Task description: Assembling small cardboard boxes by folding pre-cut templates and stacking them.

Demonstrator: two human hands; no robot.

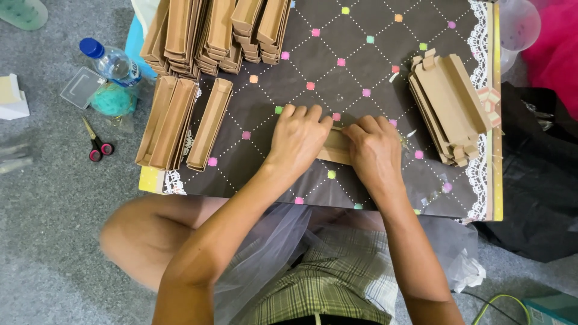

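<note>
Most of the brown cardboard piece (333,146) was covered by the left hand (297,139) and right hand (374,147), so its shape couldn't really be made out. The folded tray stacks (211,33) got cut off at the top edge, and the pale green thing (21,12) was too cropped to be identified.

Cardboard piece (335,146) under both hands: brown kraft card, matt, slightly fibrous; folded trays (208,125) and the stacked trays (211,33) same matt brown card; flat blanks (448,108) identical card, raw cut edges; worktop (361,66) covered in dark brown sheet, smooth, faint sheen, printed coloured squares and dotted lines, white lace-look print at the border; floor (48,198) grey carpet, rough short pile; bottle (111,60) clear glossy plastic, blue cap; scissors (96,141) metal blades, glossy plastic handles; skirt (271,241) sheer white tulle over checked woven cloth.
</note>
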